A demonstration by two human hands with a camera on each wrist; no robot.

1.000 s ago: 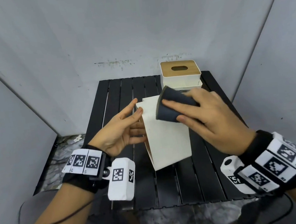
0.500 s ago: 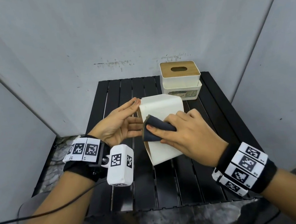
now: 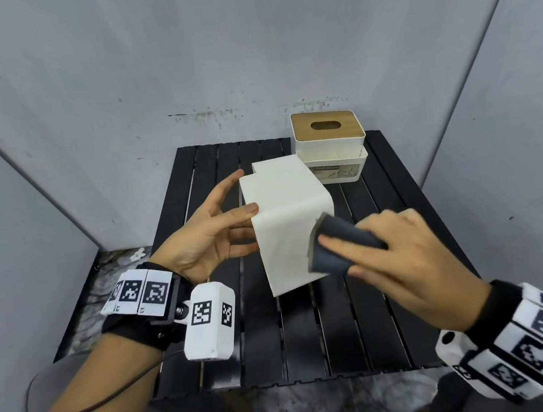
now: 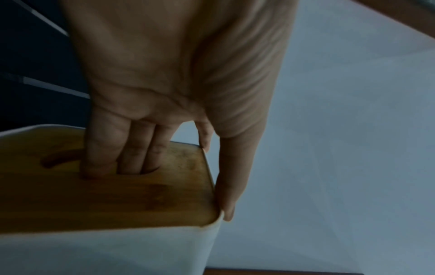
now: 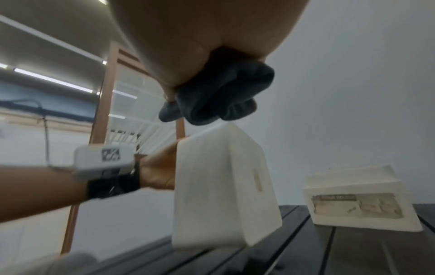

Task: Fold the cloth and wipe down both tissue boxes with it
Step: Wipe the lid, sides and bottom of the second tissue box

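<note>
A white tissue box is tipped on its side above the black slatted table. My left hand holds it from the left. In the left wrist view three fingers reach into the slot of its wooden lid and the thumb lies along the lid's edge. My right hand grips the folded dark grey cloth and presses it on the box's right near edge; the cloth bulges from the fist. The second tissue box, also wooden-lidded, stands at the back right.
The second box sits on a white holder with a worn label. Grey panels close in the table on the left, back and right. Bare slats lie in front of the held box, and the table's front edge is close to my forearms.
My right hand has swept the cloth over the box's upturned face, from its far end to its near left part, then to its right edge. My left hand kept its hold on the box.
</note>
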